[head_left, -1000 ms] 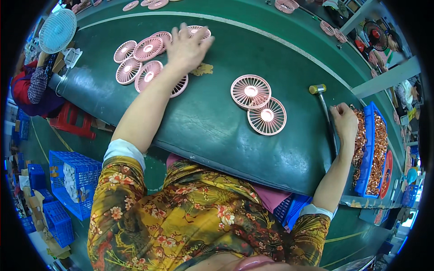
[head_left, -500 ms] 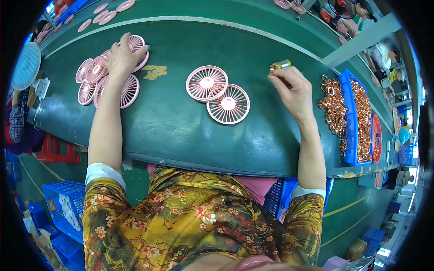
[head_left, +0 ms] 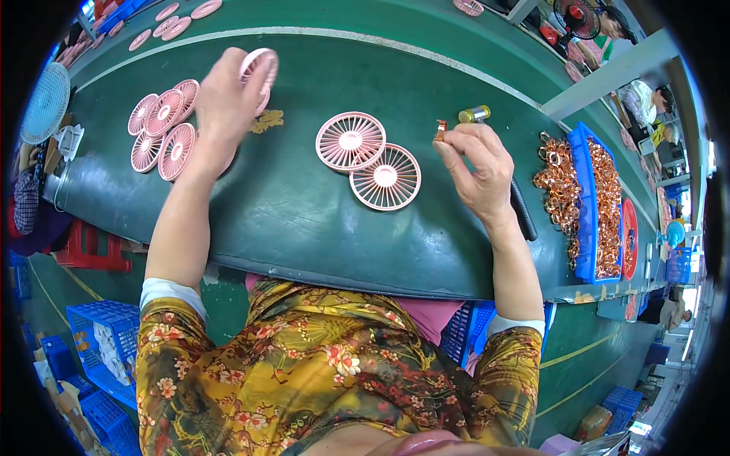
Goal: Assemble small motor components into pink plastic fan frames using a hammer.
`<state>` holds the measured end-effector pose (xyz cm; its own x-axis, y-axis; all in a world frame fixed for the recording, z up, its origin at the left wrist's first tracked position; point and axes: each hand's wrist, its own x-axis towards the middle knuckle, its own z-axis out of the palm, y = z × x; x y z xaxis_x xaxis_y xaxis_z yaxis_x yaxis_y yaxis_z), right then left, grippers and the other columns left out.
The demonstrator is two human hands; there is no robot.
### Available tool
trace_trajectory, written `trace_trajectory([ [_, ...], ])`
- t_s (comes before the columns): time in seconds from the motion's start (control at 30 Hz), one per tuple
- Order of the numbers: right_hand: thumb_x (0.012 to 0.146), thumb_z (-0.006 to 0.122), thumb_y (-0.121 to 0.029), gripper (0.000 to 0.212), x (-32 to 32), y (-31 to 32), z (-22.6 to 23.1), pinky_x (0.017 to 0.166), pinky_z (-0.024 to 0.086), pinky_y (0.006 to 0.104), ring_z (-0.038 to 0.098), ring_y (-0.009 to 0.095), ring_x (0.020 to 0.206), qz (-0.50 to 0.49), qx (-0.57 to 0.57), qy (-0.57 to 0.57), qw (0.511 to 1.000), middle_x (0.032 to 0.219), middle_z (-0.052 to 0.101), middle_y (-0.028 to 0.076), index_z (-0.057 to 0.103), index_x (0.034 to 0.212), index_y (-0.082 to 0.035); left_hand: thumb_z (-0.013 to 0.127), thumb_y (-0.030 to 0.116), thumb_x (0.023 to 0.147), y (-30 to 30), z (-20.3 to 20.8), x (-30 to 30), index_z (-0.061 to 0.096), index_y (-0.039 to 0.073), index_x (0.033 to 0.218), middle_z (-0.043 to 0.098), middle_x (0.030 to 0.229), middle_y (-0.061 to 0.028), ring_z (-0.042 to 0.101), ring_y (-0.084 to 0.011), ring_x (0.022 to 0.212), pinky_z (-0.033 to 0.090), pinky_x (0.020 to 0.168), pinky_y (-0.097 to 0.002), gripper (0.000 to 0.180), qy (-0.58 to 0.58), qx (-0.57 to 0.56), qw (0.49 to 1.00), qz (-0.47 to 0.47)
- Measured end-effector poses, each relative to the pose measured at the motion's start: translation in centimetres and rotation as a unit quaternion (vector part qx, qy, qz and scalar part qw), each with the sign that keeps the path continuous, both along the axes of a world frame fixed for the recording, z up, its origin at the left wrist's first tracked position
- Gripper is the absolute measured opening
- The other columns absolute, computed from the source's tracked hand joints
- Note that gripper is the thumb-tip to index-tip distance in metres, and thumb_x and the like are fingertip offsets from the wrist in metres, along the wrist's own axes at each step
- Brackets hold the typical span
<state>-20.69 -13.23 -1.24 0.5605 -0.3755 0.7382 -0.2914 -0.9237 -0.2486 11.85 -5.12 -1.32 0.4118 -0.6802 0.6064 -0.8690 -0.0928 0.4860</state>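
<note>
My left hand (head_left: 226,99) grips a round pink spoked fan grille (head_left: 260,64), tilted up and blurred by motion; the edge of another pink disc shows below its fingers. Beside that hand lie several pink grilles (head_left: 163,115), partly overlapping on the green table. Two more grilles, an upper one (head_left: 350,140) overlapping a lower one (head_left: 385,176), lie mid-table between my hands. In my right hand (head_left: 480,169), a small copper ring (head_left: 441,131) is pinched at the fingertips. Just beyond those fingers sits a hammer's yellow-and-silver head (head_left: 474,114); its black handle (head_left: 524,210) runs partly hidden under my wrist.
At the right, a heap of copper rings (head_left: 559,178) lies against a blue tray (head_left: 584,201) full of them. A red round tray (head_left: 630,239) stands beyond it. Several pink grilles (head_left: 176,28) rest past the pale far edge strip. A light-blue fan (head_left: 46,102) stands at far left.
My left hand has moved right with a pink grille lifted and tilted in it. My right hand has shifted slightly left and nearer, away from the hammer head; the copper ring now shows plainly.
</note>
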Motion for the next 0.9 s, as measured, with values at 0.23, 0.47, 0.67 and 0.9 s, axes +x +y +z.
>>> trace_trajectory([
  [0.23, 0.067, 0.079, -0.006, 0.022, 0.5, 1.7, 1.0, 0.057, 0.049, 0.0322, 0.061, 0.021, 0.067, 0.051, -0.113, -0.011, 0.992, 0.08, 0.062, 0.006, 0.066, 0.084, -0.006, 0.042, 0.032, 0.104, 1.5, 1.1, -9.0, 0.051, 0.006, 0.099, 0.047, 0.086, 0.003, 0.043, -0.004, 0.083, 0.039, 0.075, -0.0217, 0.028, 0.359, 0.091, 0.868, -0.331],
  [0.47, 0.068, 0.078, -0.009, 0.021, 1.1, 2.9, 0.7, 0.058, 0.049, 0.031, 0.062, 0.02, 0.068, 0.055, -0.123, -0.016, 0.991, 0.081, 0.063, 0.004, 0.065, 0.084, -0.007, 0.04, 0.031, 0.104, 1.1, 0.4, -12.6, 0.05, 0.006, 0.106, 0.051, 0.091, 0.0027, 0.047, -0.0038, 0.088, 0.041, 0.079, -0.021, 0.027, 0.413, 0.09, 0.813, -0.4],
  [0.67, 0.073, 0.071, -0.006, 0.014, 1.6, 3.0, -0.1, 0.058, 0.047, 0.0351, 0.056, 0.024, 0.065, -0.021, -0.041, 0.016, 0.999, 0.075, 0.056, 0.007, 0.059, 0.079, -0.006, 0.047, 0.02, 0.1, 1.1, -1.3, -14.3, 0.047, 0.001, 0.111, 0.052, 0.103, -0.0038, 0.049, -0.0074, 0.093, 0.043, 0.084, -0.0242, 0.022, 0.384, 0.075, 0.829, -0.399],
  [0.9, 0.073, 0.072, -0.005, 0.016, 1.6, 3.4, -0.7, 0.056, 0.046, 0.0348, 0.055, 0.024, 0.063, -0.021, -0.024, 0.001, 0.999, 0.076, 0.057, 0.007, 0.059, 0.082, -0.006, 0.052, 0.019, 0.098, 0.7, -1.6, -14.4, 0.043, -0.001, 0.11, 0.055, 0.099, -0.0089, 0.055, -0.0107, 0.087, 0.049, 0.075, -0.0274, 0.026, 0.387, 0.046, 0.831, -0.397],
])
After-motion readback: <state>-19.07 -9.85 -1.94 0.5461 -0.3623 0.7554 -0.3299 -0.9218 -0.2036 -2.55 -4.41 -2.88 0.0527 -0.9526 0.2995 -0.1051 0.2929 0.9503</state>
